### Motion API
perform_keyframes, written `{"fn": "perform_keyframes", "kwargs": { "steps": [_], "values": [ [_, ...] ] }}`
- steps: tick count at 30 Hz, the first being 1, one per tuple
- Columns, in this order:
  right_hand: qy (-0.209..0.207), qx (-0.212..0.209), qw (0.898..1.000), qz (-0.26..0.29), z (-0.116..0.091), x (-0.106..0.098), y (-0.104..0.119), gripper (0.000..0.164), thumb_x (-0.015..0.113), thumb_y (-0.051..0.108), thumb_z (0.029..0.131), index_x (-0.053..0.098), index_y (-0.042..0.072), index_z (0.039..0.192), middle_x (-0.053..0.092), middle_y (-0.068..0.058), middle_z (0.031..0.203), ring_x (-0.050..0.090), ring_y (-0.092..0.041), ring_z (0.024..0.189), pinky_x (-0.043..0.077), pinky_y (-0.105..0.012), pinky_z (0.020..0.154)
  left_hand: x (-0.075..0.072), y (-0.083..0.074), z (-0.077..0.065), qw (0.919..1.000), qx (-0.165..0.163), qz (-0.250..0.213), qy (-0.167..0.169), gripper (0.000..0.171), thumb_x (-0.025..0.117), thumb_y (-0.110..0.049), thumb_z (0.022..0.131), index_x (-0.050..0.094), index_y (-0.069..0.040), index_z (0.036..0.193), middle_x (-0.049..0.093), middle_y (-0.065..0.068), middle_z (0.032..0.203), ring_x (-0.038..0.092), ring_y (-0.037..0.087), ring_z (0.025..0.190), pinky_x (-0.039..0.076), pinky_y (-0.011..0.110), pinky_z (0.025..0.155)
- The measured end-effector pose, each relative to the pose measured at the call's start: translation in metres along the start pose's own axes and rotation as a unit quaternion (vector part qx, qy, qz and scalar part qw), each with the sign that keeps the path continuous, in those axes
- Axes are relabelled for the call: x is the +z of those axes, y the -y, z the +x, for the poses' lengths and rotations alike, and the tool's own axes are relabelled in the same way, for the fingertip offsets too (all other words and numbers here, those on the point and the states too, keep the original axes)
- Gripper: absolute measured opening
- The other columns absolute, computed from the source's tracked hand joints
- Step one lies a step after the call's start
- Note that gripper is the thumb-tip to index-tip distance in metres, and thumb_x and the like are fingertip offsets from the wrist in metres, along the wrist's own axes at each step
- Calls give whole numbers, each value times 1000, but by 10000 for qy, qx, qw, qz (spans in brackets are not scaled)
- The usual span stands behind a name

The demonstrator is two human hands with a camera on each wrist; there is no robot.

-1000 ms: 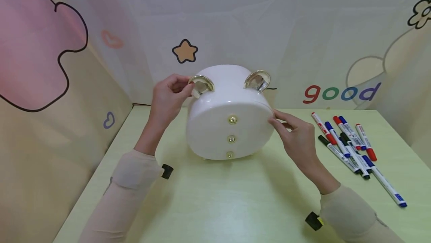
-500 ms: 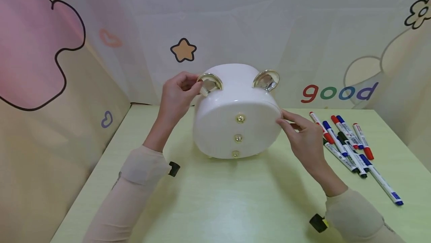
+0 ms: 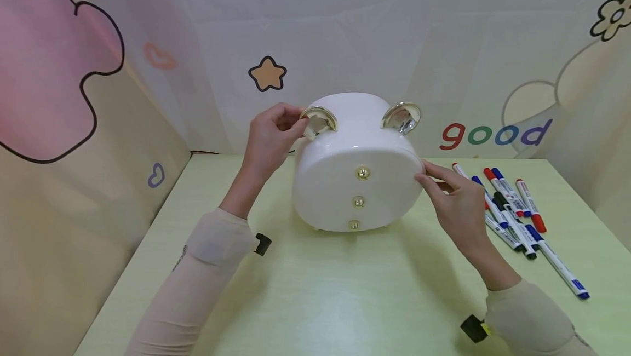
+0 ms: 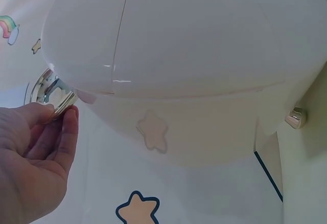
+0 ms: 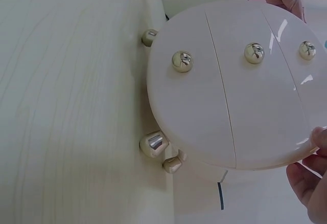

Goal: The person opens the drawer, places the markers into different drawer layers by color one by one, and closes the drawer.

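Observation:
A glossy white oval drawer box (image 3: 325,181) stands on its small gold feet (image 5: 154,144) at the middle back. Three gold knobs (image 3: 362,173) run down its front, and seams between them part the drawers in the right wrist view. Two gold ears (image 3: 403,117) rise from its top. My left hand (image 3: 270,139) pinches the left ear (image 4: 50,92) between thumb and fingers. At the box's right edge, my right hand (image 3: 458,205) grips with the thumb against the front and the fingers at the side. The back of the box is hidden in the head view.
Several whiteboard markers (image 3: 557,260) with red, blue and black caps lie in a loose pile at the right, partly behind my right hand. A printed cloth wall (image 3: 345,44) stands close behind the pale green table (image 3: 335,301).
The drawer box has shifted to the right along the table, with both hands moving along on it. My right hand now covers part of the marker pile in the head view.

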State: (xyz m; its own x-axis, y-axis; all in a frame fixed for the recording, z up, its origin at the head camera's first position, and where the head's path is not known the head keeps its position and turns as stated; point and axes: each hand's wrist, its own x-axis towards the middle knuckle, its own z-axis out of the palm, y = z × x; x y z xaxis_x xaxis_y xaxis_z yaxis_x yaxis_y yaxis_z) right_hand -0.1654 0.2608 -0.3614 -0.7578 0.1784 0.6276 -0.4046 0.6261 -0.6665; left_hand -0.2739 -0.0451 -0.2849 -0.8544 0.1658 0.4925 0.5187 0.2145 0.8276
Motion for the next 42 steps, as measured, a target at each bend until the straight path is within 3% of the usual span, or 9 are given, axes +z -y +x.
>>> {"fn": "perform_keyframes", "kwargs": {
  "steps": [9, 18, 30, 42],
  "values": [
    [5, 60, 10000, -62, 0, 0, 0, 31, 76, 2, 93, 74, 2, 124, 74, -15, 119, 60, 15, 92, 50, -6, 77, -1, -2, 4, 9997, -93, 112, 174, 15, 73, -3, 96, 72, 4, 109, 74, 16, 103, 72, 24, 90, 62, 34, 80],
    [18, 14, 10000, -39, 2, -2, 0, 31, 77, 0, 92, 74, 1, 123, 74, -17, 118, 61, 14, 91, 49, -6, 77, -3, -6, 8, 9982, -222, 374, 407, 16, 73, -4, 96, 73, 3, 111, 75, 16, 103, 72, 23, 89, 61, 27, 78],
    [33, 36, 9999, -96, 2, -4, 1, 29, 77, 1, 92, 75, 1, 121, 75, -17, 114, 61, 14, 87, 50, -6, 75, -5, -9, 10, 9960, -330, 585, 592, 22, 70, -8, 98, 77, -4, 119, 77, 10, 106, 74, 18, 87, 61, 28, 78],
    [126, 185, 9997, 2, 1, -3, 3, 29, 78, 1, 91, 75, 1, 120, 75, -18, 113, 63, 14, 85, 51, -7, 73, -11, -10, 15, 9893, -483, 970, 977, 25, 66, -10, 101, 75, -5, 123, 76, 10, 108, 73, 24, 92, 57, 25, 76]
  ]
}}
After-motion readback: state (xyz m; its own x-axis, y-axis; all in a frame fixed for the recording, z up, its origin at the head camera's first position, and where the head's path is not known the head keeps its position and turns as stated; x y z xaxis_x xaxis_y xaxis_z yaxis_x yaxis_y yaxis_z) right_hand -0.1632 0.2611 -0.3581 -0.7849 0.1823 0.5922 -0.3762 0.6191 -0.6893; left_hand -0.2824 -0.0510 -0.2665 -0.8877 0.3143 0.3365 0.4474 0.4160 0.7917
